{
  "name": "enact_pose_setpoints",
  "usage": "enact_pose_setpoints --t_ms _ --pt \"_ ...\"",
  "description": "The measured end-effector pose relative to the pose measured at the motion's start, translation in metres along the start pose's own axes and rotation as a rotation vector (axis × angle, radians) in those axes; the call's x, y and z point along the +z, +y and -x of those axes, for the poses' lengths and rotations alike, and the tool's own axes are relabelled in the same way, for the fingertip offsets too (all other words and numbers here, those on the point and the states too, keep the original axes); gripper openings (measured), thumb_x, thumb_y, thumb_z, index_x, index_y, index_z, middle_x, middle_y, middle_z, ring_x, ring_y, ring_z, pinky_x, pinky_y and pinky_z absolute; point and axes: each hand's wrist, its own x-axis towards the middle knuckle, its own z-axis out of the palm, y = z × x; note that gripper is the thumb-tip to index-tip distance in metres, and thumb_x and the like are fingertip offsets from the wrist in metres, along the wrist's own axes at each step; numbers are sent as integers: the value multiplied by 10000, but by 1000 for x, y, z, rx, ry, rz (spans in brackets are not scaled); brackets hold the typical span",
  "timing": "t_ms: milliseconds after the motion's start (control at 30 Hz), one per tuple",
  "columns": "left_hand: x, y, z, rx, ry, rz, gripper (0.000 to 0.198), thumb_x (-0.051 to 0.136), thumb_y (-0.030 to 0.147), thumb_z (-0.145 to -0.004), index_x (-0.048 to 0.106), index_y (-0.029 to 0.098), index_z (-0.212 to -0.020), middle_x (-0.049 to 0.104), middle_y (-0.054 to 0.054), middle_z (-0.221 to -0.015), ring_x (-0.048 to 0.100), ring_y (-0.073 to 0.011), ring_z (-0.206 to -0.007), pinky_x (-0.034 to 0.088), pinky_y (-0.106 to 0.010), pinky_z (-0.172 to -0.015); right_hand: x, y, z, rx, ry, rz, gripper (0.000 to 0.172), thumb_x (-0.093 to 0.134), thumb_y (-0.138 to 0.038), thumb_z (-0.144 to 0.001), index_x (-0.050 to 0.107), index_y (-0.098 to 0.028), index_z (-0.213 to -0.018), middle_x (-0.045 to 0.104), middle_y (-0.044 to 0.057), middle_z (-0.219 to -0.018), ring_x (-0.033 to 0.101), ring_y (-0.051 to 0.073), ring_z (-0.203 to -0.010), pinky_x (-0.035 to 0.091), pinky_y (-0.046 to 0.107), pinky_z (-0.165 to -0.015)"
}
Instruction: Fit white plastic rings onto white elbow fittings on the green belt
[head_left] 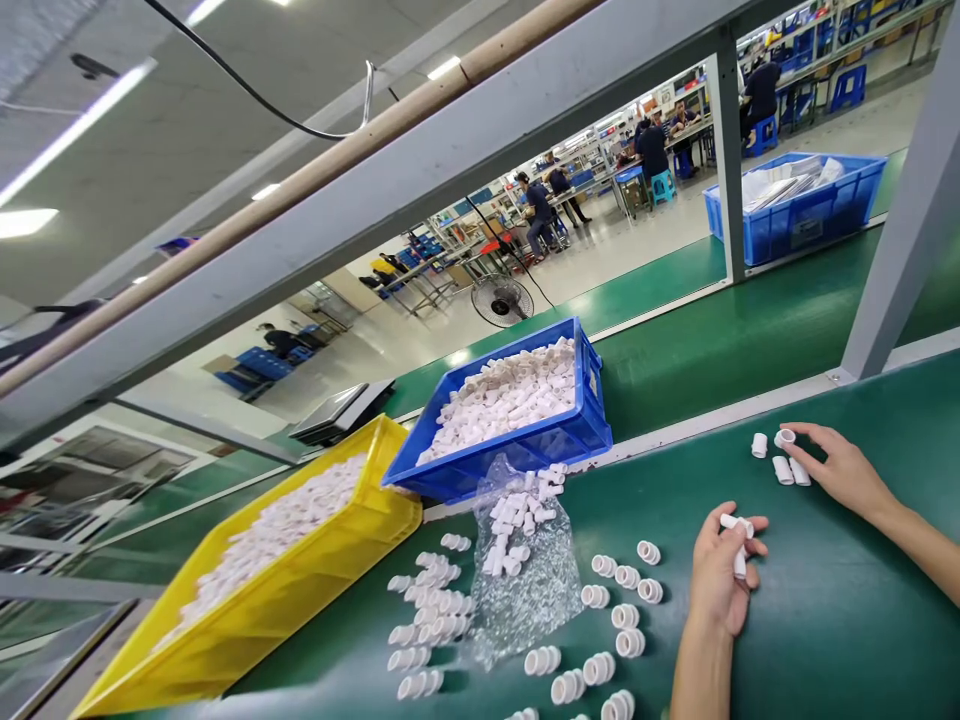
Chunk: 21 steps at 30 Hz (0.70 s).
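Observation:
My left hand (721, 575) is turned palm up, fingers curled round white plastic pipe fittings (739, 545); their outline looks T-shaped, and I cannot tell whether it is one piece or two. Farther right, my right hand (844, 468) pinches a short white pipe fitting (784, 438) between thumb and forefinger. Close to those fingertips, a loose white fitting (759, 445) stands and two more (784, 470) lie side by side on the green belt surface (847, 620). Left of my left hand, several ribbed white fittings (628, 616) are spread out.
A clear plastic bag (525, 600) with white fittings lies mid-table, beside rows of ribbed fittings (431, 628). Behind stand a blue crate (495, 455) and a yellow crate (300, 560), both full of white fittings. A grey metal post (900, 220) rises at right. People sit farther back.

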Motion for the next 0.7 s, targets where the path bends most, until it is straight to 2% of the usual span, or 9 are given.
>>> enact_pose_setpoints --t_ms 67,133,200,300,433,600,700 --pt "1 0 0 38 -1 -25 545 827 356 -707 506 121 -1078 706 -158 -988 575 -77 -615 260 -117 -363 -5 -11 8 25 14 -47 458 496 -606 -929 618 -259 -1202 687 62 -1168 635 269 -1018 510 407 -877" --pt "2 1 0 74 2 -41 533 836 396 -707 527 115 -1040 698 -127 -926 525 -52 -568 242 -116 -362 -6 -27 19 7 -48 -135 424 508 -571 -945 609 -258 -1212 693 49 -1114 648 231 -939 520 363 -850" --pt "2 2 0 87 2 -34 633 832 448 -711 532 108 -1153 671 -71 -833 470 -41 -521 248 -126 -362 -4 -43 29 -52 -172 -223 390 517 -533 -958 619 -250 -1206 685 55 -1113 638 228 -971 512 355 -887" --pt "1 6 2 62 -18 3 850 801 541 -722 436 128 -1369 584 15 -697 392 -38 -461 227 -137 -353 6 -60 39 -133 -384 -290 351 497 -484 -985 640 -252 -1207 652 76 -1213 590 250 -1129 467 386 -1000" --pt "-1 10 5 48 -75 16 886 766 608 -733 397 150 -1395 509 57 -628 330 -30 -419 171 -137 -354 18 -64 45 -134 -549 -370 354 491 -466 -995 645 -241 -1222 639 92 -1236 580 252 -1154 445 412 -1038" --pt "-5 10 5 -73 -180 21 730 747 608 -753 449 184 -1267 475 70 -592 287 -23 -385 130 -134 -363 21 -61 49 -61 -590 -469 377 549 -482 -966 650 -227 -1225 635 104 -1243 593 256 -1124 465 403 -1005" --pt "-7 9 2 -124 -202 35 682 755 587 -753 460 200 -1231 461 75 -581 275 -23 -378 116 -134 -367 19 -60 48 -19 -614 -526 383 578 -494 -946 665 -219 -1199 646 107 -1225 591 269 -1128 470 408 -996"
